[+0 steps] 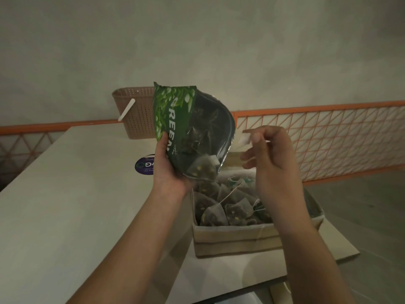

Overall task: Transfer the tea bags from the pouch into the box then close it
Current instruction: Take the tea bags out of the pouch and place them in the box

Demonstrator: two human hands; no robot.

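Note:
A green tea pouch [186, 126] is held tipped over the box, its open mouth pointing down and right. My left hand [173, 170] grips its lower edge. A pyramid tea bag [202, 168] pokes out of the pouch mouth. My right hand [269, 150] is raised above the box and pinches a small white tea bag tag [245, 139] between thumb and fingers. The cardboard box [236, 238] stands open below both hands, with several dark tea bags [228, 205] and their strings piled inside.
A brown woven plastic basket [135, 113] with a white handle stands at the table's far edge. A round purple sticker [144, 166] lies on the white table [65, 205]. An orange wire railing [328, 139] runs behind. The table's edge falls away right of the box.

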